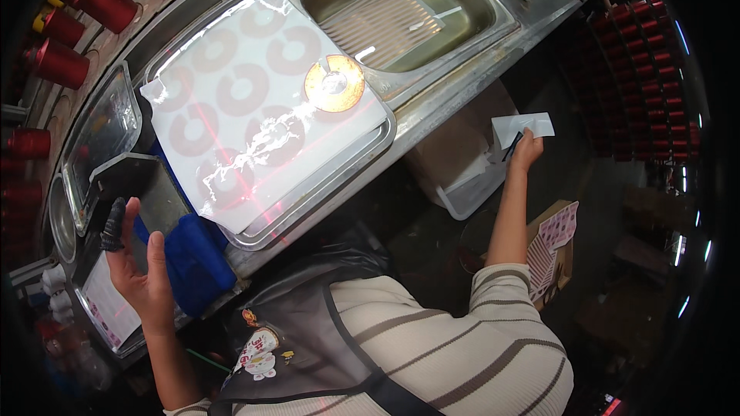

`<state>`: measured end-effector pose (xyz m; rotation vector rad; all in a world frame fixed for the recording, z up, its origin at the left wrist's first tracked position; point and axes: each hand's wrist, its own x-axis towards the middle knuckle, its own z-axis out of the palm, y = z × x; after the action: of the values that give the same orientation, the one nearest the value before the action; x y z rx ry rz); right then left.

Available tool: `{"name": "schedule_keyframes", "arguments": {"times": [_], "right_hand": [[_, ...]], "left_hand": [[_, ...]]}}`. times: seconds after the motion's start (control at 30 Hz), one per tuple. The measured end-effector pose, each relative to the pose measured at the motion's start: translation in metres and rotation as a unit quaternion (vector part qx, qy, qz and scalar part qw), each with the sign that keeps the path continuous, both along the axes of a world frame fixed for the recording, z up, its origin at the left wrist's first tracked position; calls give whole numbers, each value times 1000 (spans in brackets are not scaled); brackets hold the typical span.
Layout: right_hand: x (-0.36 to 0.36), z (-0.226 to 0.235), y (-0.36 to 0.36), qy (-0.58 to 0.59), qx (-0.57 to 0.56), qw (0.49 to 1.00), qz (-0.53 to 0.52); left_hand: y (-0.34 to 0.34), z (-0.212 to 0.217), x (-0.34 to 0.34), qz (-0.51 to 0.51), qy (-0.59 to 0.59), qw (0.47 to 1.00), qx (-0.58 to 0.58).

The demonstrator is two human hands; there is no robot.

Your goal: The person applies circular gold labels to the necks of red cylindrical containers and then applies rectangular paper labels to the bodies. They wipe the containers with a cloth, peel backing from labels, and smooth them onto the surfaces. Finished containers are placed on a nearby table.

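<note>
A white translucent sheet (254, 54) covers a metal tray (390, 127), with several ring shapes showing faintly through it. On top of the sheet, towards its right side, rests a shiny gold ring with a slot (334, 91). My left hand (142, 281) is raised left of the tray, fingers apart, holding nothing; a black wrap (114, 225) covers one fingertip. Out to the right, my right hand (527, 151) grips a small white paper (532, 125) above a white bin (459, 204). A slim black thing (512, 146) shows at its fingers; its kind is unclear.
Behind the tray is a steel sink (482, 27) with a ribbed board (385, 23) in it. Red spools (104, 1) line the far left. A blue cloth (193, 266) hangs near my left hand, by metal trays (100, 139). A cardboard box (566, 250) stands at right.
</note>
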<state>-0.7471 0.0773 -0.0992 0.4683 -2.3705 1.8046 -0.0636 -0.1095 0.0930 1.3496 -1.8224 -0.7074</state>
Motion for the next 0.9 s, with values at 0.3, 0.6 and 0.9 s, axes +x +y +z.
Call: {"name": "schedule_keyframes", "arguments": {"times": [0.3, 0.6, 0.9], "right_hand": [[17, 32, -97, 80, -14, 994, 75], [49, 100, -326, 234, 398, 834, 303], [21, 44, -417, 242, 621, 665, 337]], "left_hand": [[8, -1, 31, 129, 8, 992, 11], [2, -9, 38, 157, 3, 987, 26], [24, -12, 67, 250, -7, 967, 46]]}}
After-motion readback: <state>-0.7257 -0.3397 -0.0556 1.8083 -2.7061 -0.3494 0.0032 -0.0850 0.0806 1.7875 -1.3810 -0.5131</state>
